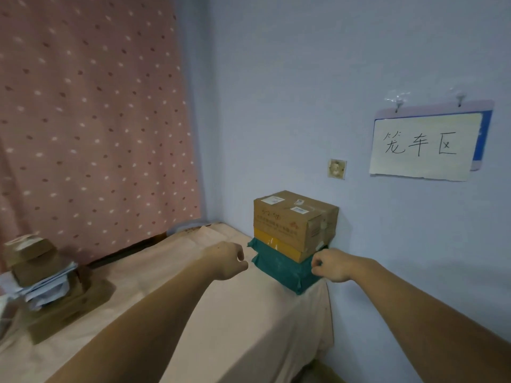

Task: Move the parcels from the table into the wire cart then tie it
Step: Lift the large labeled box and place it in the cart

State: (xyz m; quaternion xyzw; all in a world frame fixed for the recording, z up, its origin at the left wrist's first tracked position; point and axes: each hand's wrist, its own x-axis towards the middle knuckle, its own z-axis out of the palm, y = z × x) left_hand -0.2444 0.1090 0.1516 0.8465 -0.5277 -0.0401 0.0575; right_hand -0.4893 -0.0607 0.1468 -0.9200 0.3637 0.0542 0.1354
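Observation:
A stack of parcels stands at the table's far right corner against the wall: a brown cardboard box (296, 217) on top, a yellow box (276, 248) under it, and a green wrapped parcel (279, 269) at the bottom. My left hand (225, 259) is just left of the green parcel with its fingers curled, holding nothing that I can see. At the parcel's right side my right hand (330, 265) has its fingers curled too, touching or nearly touching the green wrapping. No wire cart is in view.
The table (193, 299) is covered with a pale pink cloth. A second pile of brown boxes and white envelopes (44, 283) sits at its left edge. A pink dotted curtain (91, 120) hangs behind; a handwritten sign (425, 145) hangs on the blue wall.

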